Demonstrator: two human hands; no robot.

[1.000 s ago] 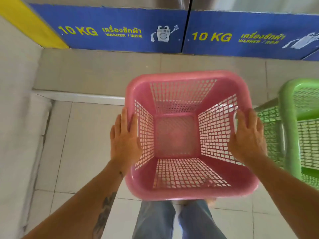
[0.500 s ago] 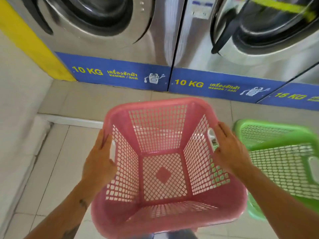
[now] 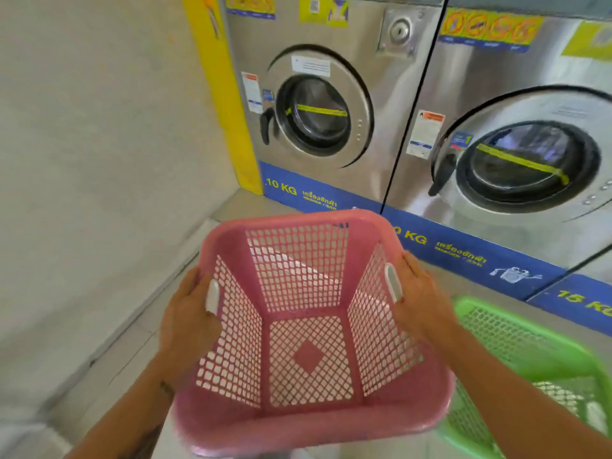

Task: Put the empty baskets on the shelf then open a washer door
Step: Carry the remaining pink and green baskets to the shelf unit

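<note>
Both hands are clamped on the pink basket (image 3: 308, 332), one on each side wall, and I can see it held up off the floor in front of me with its open top tilted toward the camera. Starting at the left, a plain pale wall (image 3: 99, 144) fills that side of the view and meets a yellow strip (image 3: 220, 94) at the corner. My left hand (image 3: 187, 326) is wrapped over the basket's left rim, fingers curled around the outside and the thumb pressed along the edge just beside the white handle slot (image 3: 212, 297). Through the mesh I see nothing inside the basket, only a solid diamond shape in the middle of its bottom. Above and behind it stands the left washer (image 3: 318, 94), a steel front-loader with its round door (image 3: 318, 114) shut, a dark latch handle on the door's left edge and a yellow band across the glass; a blue strip along its base reads "10 KG". My right hand (image 3: 422, 299) grips the basket's right rim the same way, fingers closed over the outside by the other white slot. Beyond it is the second washer (image 3: 516, 154), also marked "10 KG", door closed. Lower right, the green basket (image 3: 543, 362) sits just beside the pink one, partly hidden behind my right forearm and blurred, so I cannot tell whether the two touch. At the far right edge a blue strip begins with "15 K".
</note>
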